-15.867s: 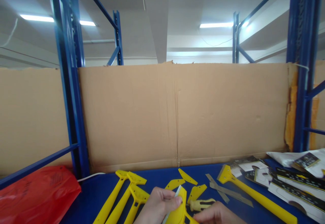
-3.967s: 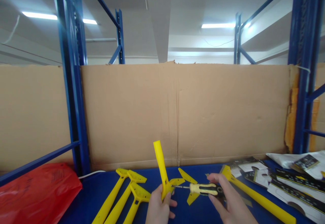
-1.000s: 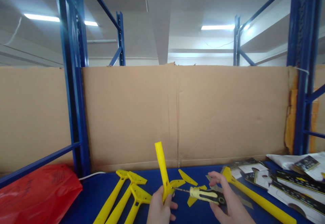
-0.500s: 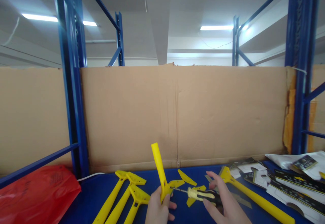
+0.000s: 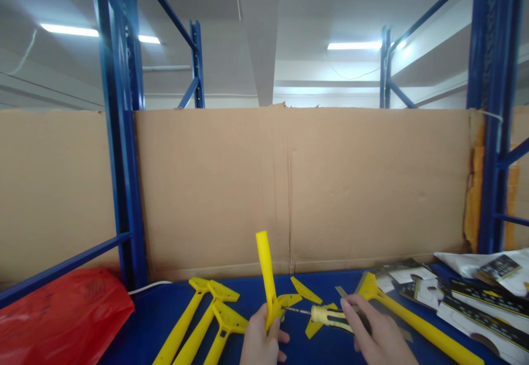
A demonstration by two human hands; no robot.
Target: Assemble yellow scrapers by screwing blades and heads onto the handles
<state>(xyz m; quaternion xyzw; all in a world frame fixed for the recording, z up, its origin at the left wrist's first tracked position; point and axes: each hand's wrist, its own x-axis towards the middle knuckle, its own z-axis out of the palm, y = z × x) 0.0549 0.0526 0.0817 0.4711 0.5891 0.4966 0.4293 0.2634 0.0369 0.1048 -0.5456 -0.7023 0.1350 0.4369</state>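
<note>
A yellow plastic scraper (image 5: pixel 268 274), handle up, was pinched in the left hand (image 5: pixel 262 341) above the blue table (image 5: pixel 250 288). Right of it, the right hand (image 5: pixel 378 332) gripped a cream-and-black screwdriver (image 5: pixel 327 315), tip at the scraper's head. Well left of it sat a red plastic bag (image 5: pixel 61 318), contents hidden.
</note>
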